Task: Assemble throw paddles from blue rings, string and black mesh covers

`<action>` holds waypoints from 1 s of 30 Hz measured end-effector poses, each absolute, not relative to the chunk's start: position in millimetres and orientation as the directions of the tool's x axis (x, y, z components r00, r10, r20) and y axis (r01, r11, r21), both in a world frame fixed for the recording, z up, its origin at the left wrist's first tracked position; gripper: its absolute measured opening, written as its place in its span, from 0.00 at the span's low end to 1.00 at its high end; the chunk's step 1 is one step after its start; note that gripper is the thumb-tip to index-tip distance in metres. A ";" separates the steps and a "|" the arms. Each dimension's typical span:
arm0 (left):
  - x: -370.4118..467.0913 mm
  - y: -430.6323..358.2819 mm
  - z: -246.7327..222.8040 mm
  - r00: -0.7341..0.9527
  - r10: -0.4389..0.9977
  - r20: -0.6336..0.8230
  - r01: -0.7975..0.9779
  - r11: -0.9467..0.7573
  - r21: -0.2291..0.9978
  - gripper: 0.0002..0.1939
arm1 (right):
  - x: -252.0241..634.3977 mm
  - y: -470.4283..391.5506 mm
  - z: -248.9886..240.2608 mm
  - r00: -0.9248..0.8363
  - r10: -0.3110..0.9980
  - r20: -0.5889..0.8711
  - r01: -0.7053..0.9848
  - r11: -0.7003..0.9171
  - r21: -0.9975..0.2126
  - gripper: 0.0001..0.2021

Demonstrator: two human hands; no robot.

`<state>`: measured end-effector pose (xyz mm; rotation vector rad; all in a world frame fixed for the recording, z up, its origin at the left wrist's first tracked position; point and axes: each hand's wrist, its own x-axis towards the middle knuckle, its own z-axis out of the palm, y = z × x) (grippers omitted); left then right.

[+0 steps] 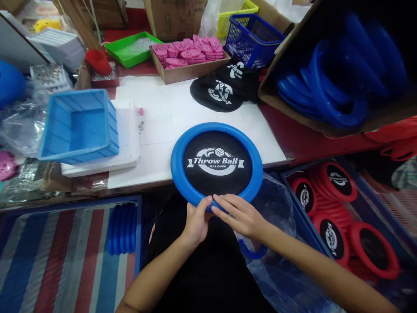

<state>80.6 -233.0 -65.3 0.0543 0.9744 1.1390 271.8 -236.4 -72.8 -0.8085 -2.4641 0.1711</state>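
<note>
A round throw-ball paddle [217, 141] with a blue rim and a black mesh centre printed "Throw Ball" rests partly over the table's front edge. My left hand [196, 221] grips the near rim, thumb on top and fingers hidden below. Beside it, my right hand [239, 214] lies on the same rim with its fingers over the top edge; its thumb is hidden. Behind the paddle, black printed mesh discs [220, 92] lie in a pile on the white table covering [156, 130].
A light-blue bin [81, 150] stands at left. Behind are a carton of pink discs [190, 54], a green tray [130, 48] and a dark-blue basket [252, 39]. At right, a box holds blue rings [316, 87]; below it, a crate has red paddles [374, 250]. Blue rings [122, 228] sit lower left.
</note>
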 end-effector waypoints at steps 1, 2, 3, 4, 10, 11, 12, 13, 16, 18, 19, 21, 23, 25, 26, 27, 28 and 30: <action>78.8 -233.0 -70.4 0.060 0.770 -0.635 -0.729 0.469 0.499 0.24 | 275.7 -240.9 -80.1 -0.651 0.631 0.423 0.538 0.776 -0.330 0.25; 76.2 -233.2 -75.4 0.050 0.762 -0.646 -0.720 0.475 0.505 0.24 | 279.6 -245.7 -87.1 -0.598 0.692 0.404 0.585 0.722 -0.369 0.25; 73.1 -233.4 -80.3 0.041 0.755 -0.655 -0.709 0.484 0.513 0.24 | 283.0 -250.3 -93.5 -0.504 0.760 0.411 0.650 0.647 -0.398 0.25; 69.8 -233.7 -85.1 0.031 0.748 -0.663 -0.697 0.492 0.522 0.24 | 285.3 -254.6 -99.3 -0.355 0.825 0.439 0.717 0.542 -0.438 0.24; 59.8 -235.2 -106.6 -0.015 0.730 -0.684 -0.655 0.510 0.559 0.23 | 262.8 -264.0 -118.4 0.527 0.835 -0.157 0.007 -0.189 -0.982 0.32; 59.8 -235.2 -108.2 -0.019 0.726 -0.688 -0.655 0.510 0.557 0.23 | 255.8 -263.7 -119.9 0.474 0.825 -0.308 -0.203 -0.237 -0.950 0.29; 59.8 -235.0 -109.2 -0.026 0.717 -0.696 -0.655 0.514 0.553 0.22 | 249.6 -263.4 -121.3 0.406 0.820 -0.404 -0.362 -0.261 -0.895 0.26; 59.6 -234.8 -109.6 -0.034 0.704 -0.709 -0.653 0.522 0.549 0.22 | 244.9 -263.1 -122.4 0.353 0.818 -0.454 -0.469 -0.265 -0.842 0.24; 58.3 -233.3 -108.7 -0.057 0.670 -0.740 -0.633 0.548 0.546 0.20 | 241.7 -262.3 -123.6 0.307 0.815 -0.492 -0.596 -0.238 -0.767 0.22; 57.8 -232.2 -107.4 -0.063 0.663 -0.746 -0.621 0.559 0.549 0.19 | 246.7 -261.1 -122.6 0.275 0.817 -0.507 -0.603 -0.264 -0.753 0.23; 58.1 -231.7 -106.7 -0.064 0.662 -0.747 -0.619 0.561 0.550 0.19 | 249.8 -260.3 -121.7 0.267 0.816 -0.512 -0.599 -0.276 -0.752 0.24; 59.4 -231.0 -105.9 -0.067 0.662 -0.746 -0.619 0.559 0.552 0.18 | 254.3 -258.5 -120.0 0.270 0.814 -0.514 -0.587 -0.284 -0.758 0.25; 60.8 -230.8 -105.8 -0.077 0.664 -0.744 -0.623 0.550 0.556 0.18 | 254.7 -257.3 -119.1 0.286 0.812 -0.509 -0.580 -0.277 -0.767 0.24; 61.1 -230.9 -106.6 -0.090 0.665 -0.741 -0.623 0.543 0.563 0.18 | 251.7 -257.5 -119.2 0.311 0.806 -0.504 -0.578 -0.261 -0.774 0.24; 60.7 -230.9 -107.4 -0.095 0.666 -0.740 -0.620 0.541 0.567 0.18 | 249.9 -257.9 -119.6 0.321 0.802 -0.503 -0.579 -0.254 -0.775 0.24; 59.8 -231.0 -108.4 -0.098 0.667 -0.738 -0.616 0.542 0.572 0.18 | 248.2 -258.3 -120.1 0.328 0.799 -0.504 -0.582 -0.249 -0.774 0.24; 58.6 -231.1 -109.5 -0.098 0.670 -0.736 -0.611 0.543 0.576 0.18 | 247.2 -258.6 -120.7 0.330 0.797 -0.506 -0.585 -0.248 -0.772 0.24; 56.0 -231.0 -112.2 -0.087 0.682 -0.726 -0.602 0.544 0.584 0.17 | 247.3 -258.1 -121.8 0.325 0.798 -0.507 -0.586 -0.250 -0.771 0.24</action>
